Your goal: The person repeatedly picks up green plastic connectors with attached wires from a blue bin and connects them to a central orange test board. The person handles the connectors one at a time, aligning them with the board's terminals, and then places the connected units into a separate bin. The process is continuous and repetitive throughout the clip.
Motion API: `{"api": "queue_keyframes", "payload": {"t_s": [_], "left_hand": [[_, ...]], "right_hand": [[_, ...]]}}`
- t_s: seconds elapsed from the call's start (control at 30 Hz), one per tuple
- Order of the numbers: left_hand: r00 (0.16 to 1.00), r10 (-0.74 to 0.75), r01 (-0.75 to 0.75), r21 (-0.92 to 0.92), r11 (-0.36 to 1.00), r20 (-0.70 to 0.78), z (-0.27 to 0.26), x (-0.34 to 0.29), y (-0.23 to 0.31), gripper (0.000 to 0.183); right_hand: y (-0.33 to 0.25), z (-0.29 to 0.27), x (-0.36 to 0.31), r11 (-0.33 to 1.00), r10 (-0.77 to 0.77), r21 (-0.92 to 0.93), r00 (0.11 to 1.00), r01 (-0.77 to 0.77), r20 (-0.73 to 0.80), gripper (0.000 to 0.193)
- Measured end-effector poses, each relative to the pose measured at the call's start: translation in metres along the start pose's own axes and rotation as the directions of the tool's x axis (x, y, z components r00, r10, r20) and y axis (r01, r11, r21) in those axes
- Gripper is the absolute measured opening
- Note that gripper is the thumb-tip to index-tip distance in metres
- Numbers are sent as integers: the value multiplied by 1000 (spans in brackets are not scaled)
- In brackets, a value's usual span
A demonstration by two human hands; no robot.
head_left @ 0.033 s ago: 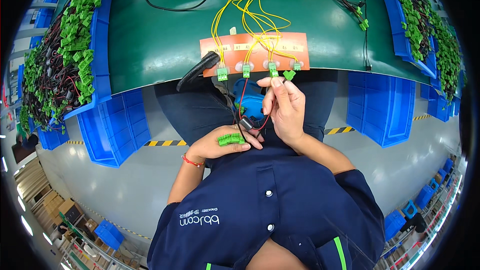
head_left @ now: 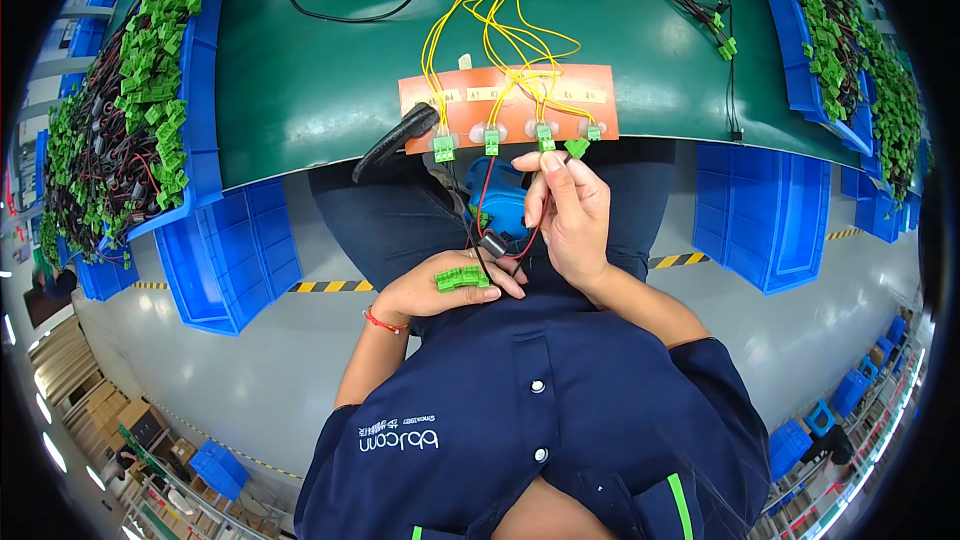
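Note:
My right hand is closed in a pinch just in front of the orange board. At its fingertips is a small green plug connector, close to the green sockets along the board's near edge. A red wire runs down from these fingers to a black ferrite core. Near my lap, my left hand is closed on a green connector block; dark wires pass by its fingertips. Another red wire rises from the core to a green socket. How the plug is seated is too small to tell.
Yellow wires run from the board to the far side of the green table. A black handle-like piece overhangs the table edge. Blue bins of green connectors flank both sides. Lower blue bins stand beside my legs.
The green plug in my right fingers has shifted very slightly left and toward the board. My left hand has not visibly moved.

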State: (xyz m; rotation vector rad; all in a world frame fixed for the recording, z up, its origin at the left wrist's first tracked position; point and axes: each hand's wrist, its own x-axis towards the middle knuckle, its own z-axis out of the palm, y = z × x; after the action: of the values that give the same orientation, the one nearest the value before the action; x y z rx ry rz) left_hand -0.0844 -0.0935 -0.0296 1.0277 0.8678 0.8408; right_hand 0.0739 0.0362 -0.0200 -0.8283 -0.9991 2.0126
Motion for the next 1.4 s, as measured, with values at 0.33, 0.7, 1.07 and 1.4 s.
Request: {"api": "queue_keyframes", "payload": {"t_s": [0.33,0.7,1.07,1.4], "left_hand": [[999,20,-18,-51,999,32,1,6,2,24],[998,38,-32,-123,992,45,4,9,7,22],[998,40,-29,-184,983,58,7,13,6,20],[996,62,-50,-163,985,69,9,17,12,19]], "right_hand": [[-37,-53,7,917,3,-395,990,52,139,43],[-31,-69,29,922,284,106,836,-373,470,50],[-31,-59,27,866,281,242,826,-437,488,45],[-34,-67,37,920,260,140,838,-365,479,46]]}}
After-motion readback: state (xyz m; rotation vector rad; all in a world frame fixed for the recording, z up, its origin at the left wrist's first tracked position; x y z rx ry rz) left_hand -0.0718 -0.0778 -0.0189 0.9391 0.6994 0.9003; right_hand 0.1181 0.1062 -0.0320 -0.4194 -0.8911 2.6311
